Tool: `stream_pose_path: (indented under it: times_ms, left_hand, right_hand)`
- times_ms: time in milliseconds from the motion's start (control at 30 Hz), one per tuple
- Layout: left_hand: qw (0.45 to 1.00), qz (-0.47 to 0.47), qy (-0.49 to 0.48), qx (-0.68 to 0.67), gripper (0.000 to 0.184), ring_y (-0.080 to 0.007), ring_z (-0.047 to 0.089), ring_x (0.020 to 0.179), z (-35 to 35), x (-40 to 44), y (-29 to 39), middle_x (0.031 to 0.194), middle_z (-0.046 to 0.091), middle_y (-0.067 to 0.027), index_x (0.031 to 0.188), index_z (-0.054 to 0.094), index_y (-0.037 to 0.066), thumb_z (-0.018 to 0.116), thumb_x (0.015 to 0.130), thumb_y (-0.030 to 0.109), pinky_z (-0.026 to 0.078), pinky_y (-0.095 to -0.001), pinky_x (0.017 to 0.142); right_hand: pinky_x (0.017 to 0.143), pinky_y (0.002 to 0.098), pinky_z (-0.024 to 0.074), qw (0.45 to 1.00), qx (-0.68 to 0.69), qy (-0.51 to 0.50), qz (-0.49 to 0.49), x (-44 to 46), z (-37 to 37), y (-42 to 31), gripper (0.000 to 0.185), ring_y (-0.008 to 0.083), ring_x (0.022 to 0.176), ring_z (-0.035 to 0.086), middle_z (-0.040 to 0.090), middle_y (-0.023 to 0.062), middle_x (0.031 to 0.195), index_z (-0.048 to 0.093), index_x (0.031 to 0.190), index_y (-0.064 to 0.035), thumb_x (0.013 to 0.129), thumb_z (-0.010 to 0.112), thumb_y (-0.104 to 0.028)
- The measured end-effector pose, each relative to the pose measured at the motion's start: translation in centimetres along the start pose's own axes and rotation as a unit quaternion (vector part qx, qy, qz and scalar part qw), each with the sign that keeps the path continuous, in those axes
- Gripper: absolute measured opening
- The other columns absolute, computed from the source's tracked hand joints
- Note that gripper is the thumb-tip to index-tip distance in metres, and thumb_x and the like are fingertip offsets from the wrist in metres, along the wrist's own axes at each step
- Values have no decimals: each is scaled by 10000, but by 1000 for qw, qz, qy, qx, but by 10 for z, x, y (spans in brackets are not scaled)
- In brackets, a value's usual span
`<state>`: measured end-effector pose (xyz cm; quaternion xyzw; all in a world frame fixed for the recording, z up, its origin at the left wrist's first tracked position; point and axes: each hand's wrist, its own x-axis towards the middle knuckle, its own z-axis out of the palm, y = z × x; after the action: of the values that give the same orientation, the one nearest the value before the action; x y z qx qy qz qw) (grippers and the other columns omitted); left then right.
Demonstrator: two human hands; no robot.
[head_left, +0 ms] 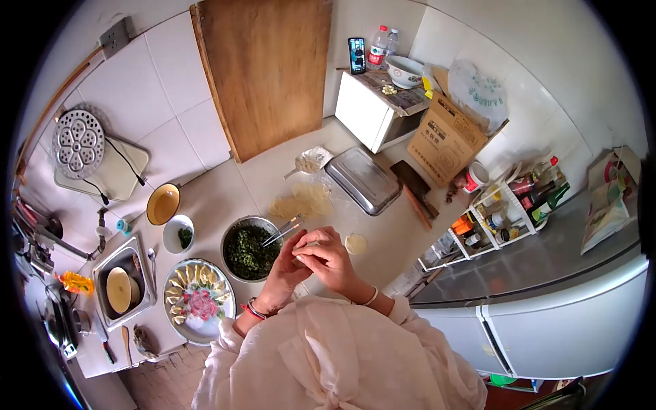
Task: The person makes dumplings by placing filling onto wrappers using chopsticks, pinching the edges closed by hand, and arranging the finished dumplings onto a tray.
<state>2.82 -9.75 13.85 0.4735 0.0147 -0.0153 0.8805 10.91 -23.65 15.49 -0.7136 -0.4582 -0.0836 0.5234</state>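
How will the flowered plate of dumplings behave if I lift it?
The plate looks stiff, so it should not sag. The dumplings sit near its rim, so they may slide off if it tilts. Their soft-looking dough may dent if squeezed.

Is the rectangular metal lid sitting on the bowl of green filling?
No, the metal lid lies on the counter, apart from the uncovered bowl.

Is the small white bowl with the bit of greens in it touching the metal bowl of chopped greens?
Apart. The head view shows bare counter between the rims of the small white bowl and the metal bowl.
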Motion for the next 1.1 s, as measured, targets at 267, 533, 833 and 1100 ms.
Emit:
stream_pose_path:
  times_ms: [267,533,833,1100]
  left_hand:
    - [995,2,-13,95,786,-195,556,1178,-3,-3,13,1289,545,-141,1543,135,70,579,908,-62,453,-337,1008]
    - [996,-8,-86,2,895,-249,632,914,-10,-11,24,1122,537,-167,1544,56,66,508,787,-85,489,-357,873]
    - [997,9,-68,44,879,-215,609,932,-23,-16,21,1225,450,-142,1544,34,78,526,832,-75,516,-338,842]
    - [999,35,-19,19,908,-210,602,889,-19,-25,21,1245,435,-148,1548,21,144,511,834,-126,548,-342,789]
  right_hand:
    - [648,329,493,994,65,-32,87,10,-4,-9,118,235,795,579,558,96,851,587,888,-23,853,692,-62]
    - [538,386,397,956,41,-234,170,37,-38,-13,297,310,547,471,509,155,619,518,751,-14,987,538,-193]
    - [517,328,419,962,18,-261,81,27,-16,-8,142,188,516,461,540,130,637,512,798,30,909,579,-27]
    - [532,320,427,980,26,-188,60,15,3,-10,140,164,562,493,539,104,685,507,784,19,916,552,5]
